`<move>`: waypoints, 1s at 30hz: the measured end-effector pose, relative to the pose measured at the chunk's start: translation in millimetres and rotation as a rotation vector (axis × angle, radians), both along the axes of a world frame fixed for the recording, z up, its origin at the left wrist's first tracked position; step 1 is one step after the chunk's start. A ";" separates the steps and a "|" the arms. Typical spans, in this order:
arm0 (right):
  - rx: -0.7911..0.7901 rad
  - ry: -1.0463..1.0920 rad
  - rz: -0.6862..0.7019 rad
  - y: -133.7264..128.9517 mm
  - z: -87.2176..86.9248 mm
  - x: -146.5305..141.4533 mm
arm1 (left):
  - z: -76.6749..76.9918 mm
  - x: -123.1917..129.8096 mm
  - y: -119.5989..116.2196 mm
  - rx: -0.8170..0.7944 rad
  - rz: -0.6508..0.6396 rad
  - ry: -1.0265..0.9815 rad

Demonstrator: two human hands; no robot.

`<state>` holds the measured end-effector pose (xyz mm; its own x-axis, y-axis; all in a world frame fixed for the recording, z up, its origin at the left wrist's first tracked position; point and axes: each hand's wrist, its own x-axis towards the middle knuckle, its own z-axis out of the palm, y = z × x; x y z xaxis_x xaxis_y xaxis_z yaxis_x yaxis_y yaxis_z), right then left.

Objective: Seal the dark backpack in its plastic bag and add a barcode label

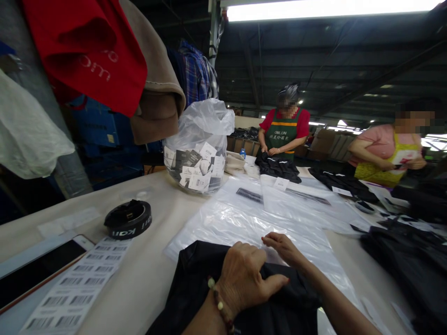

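Black fabric [195,279] lies at the bottom centre, in front of a stack of clear plastic bags [223,218]. My left hand [244,279], with a beaded bracelet at the wrist, rests on the fabric; its thumb points right and its other fingers curl down out of sight. Just beyond and to the right, my right hand [284,249] is at the fabric's far edge, over the bags. Its thumb and fingertips are pressed together, and whatever is between them is too small to make out.
Left on the table [150,279] are a phone [42,267], barcode stickers [84,284] and a black strap roll [128,218]. A bag of tags [199,158] stands behind. Black items [412,274] lie right. Two people [284,130] work across the table.
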<state>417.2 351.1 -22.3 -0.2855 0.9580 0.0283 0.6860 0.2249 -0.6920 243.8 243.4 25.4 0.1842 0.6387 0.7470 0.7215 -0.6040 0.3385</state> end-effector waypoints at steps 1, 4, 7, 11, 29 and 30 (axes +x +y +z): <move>-0.011 -0.025 -0.001 3.3 6.7 1.0 | -0.8 -0.3 0.7 -0.018 0.002 0.005; -0.009 -0.124 -0.028 9.3 26.3 2.3 | -2.7 -1.5 2.3 -0.091 0.000 0.034; 0.008 -0.200 -0.075 8.6 39.8 0.0 | -3.1 -2.6 4.1 -0.222 -0.001 0.088; 0.051 -0.255 -0.075 -0.5 44.0 -4.9 | -0.4 -2.6 7.1 -0.431 -0.014 0.151; 0.671 -0.457 0.368 -90.6 53.5 -39.6 | -48.1 -0.2 50.0 -0.572 0.118 -0.275; 0.691 -0.454 0.355 -97.7 52.2 -40.0 | -49.4 -3.6 54.0 -0.578 0.146 -0.361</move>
